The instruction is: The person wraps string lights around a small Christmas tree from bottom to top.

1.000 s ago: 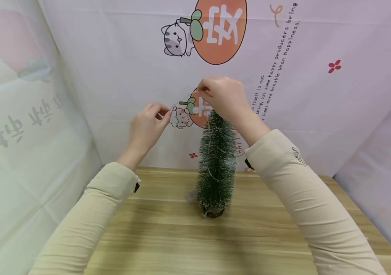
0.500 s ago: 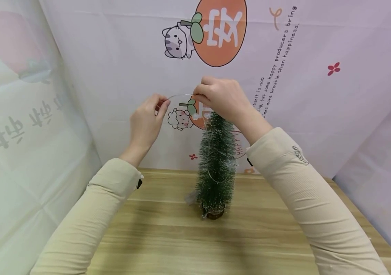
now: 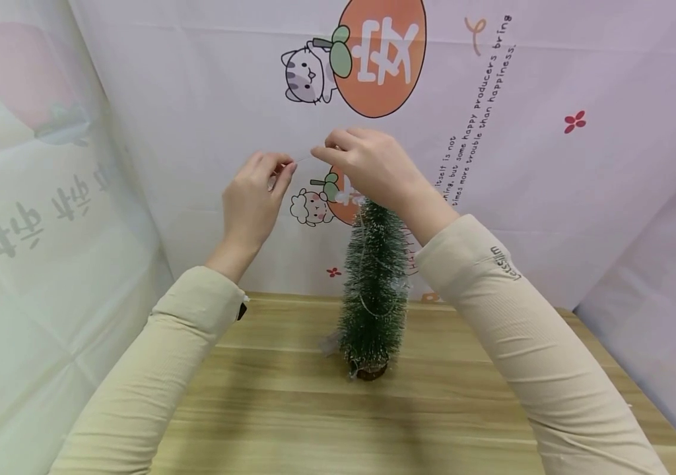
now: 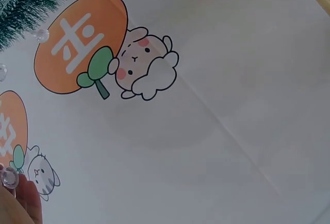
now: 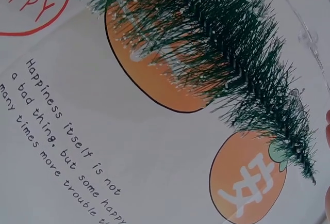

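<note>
A small green bottle-brush Christmas tree [image 3: 373,284], frosted at the tips, stands upright on the table. A thin clear bead string [image 3: 304,159] spans the short gap between my hands, above and left of the treetop. My left hand [image 3: 250,201] pinches it between thumb and fingers; a round clear bead [image 4: 10,177] shows by the fingertips in the left wrist view. My right hand [image 3: 378,163] pinches the string just above the treetop and hides the tip in the head view. More of the string loops down the tree's front. In the right wrist view, the treetop [image 5: 304,162] is visible.
A wood-grain table [image 3: 290,409] carries the tree. Behind it hangs a pale printed cloth [image 3: 207,79] with orange fruit and cartoon animals; another cloth [image 3: 35,277] closes the left side. A small translucent piece [image 3: 331,344] lies left of the tree's base.
My left hand has risen, and my right hand has shifted left toward it. The visible stretch of string between them is now shorter. The tree has stayed in place.
</note>
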{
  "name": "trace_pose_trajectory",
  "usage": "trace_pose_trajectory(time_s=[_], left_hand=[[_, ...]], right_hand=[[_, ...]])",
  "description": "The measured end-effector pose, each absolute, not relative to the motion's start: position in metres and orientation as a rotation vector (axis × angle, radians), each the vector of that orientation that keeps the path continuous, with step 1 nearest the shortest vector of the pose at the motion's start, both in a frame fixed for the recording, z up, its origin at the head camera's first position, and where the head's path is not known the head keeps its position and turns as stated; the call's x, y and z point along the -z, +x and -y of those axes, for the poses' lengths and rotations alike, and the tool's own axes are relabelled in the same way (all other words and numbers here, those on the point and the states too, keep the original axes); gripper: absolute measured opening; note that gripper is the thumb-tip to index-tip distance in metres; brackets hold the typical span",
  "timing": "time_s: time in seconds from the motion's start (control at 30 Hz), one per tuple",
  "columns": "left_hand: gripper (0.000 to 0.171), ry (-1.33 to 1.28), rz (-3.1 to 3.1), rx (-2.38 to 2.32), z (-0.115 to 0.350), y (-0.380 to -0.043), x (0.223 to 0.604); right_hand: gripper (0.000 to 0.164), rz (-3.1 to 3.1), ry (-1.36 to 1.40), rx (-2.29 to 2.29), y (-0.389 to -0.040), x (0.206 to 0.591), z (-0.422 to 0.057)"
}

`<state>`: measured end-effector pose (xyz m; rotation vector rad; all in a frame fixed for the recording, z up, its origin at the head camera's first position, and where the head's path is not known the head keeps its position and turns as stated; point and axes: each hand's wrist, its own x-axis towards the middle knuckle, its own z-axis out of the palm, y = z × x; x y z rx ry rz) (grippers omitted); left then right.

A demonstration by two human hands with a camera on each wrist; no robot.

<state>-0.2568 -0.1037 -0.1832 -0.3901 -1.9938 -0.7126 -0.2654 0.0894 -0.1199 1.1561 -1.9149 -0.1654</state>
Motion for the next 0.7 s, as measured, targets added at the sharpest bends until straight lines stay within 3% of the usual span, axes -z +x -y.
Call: trace_pose_trajectory(time_s=[0.3,0.7], left_hand=[[0.02,-0.437,1.976,0.685,0.107,-0.257,0.185],[0.019,-0.478,1.958,0.668,0.093,-0.259,0.208]], right_hand=[[0.012,1.863,1.188,0.091,-0.267,0.121,-0.088],[0.022,1.735,1.135,0.269,-0.273,0.116,-0.09]])
